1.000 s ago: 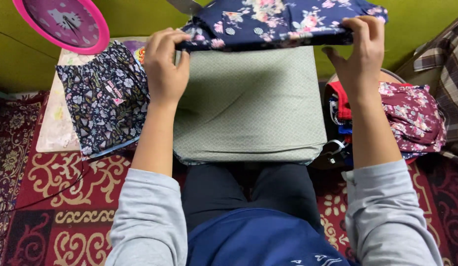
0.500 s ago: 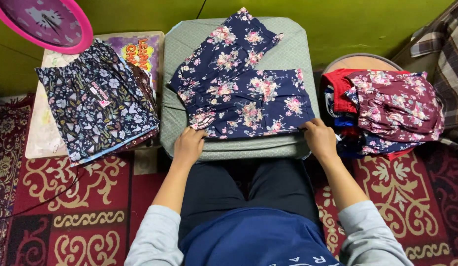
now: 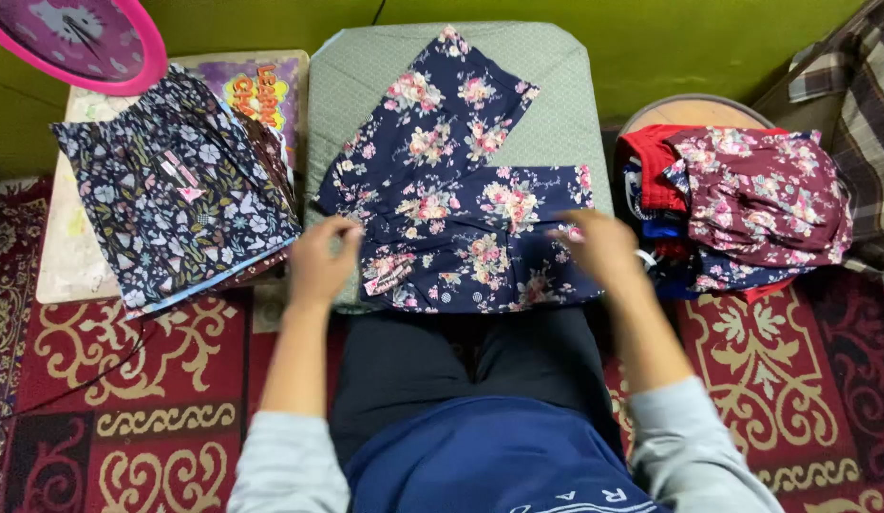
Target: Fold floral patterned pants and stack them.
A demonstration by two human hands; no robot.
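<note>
Both hands have let go of the bottom edge of the flowery blue shorts [image 3: 451, 190] and lifted up a little over the cloth. The shorts have also slid down, so the bottom edge now hangs over the near side of the pad.

Under everything is a big red rug [image 3: 166, 380] with curly cream shapes. On it sits a green padded board [image 3: 556, 85], and the shorts lie spread flat on top of it, one leg pointing up and one leg pointing to the right. To the left is a folded dark cloth with small flowers [image 3: 176, 199], lying on a pale board. To the right is a pile of clothes [image 3: 746, 199], with a dark red flowery one on top. A pink clock [image 3: 71, 38] peeks in at the top left corner.

The left hand [image 3: 320, 261] is over the left edge of the shorts, fingers curled loosely, holding nothing. The right hand [image 3: 598, 247] is blurry over the right leg; its fingers look loosely spread and empty, but I cannot tell for sure.

It looks like one piece is folded already. The blue shorts are laid out but not folded yet, and the pile on the right still waits.
</note>
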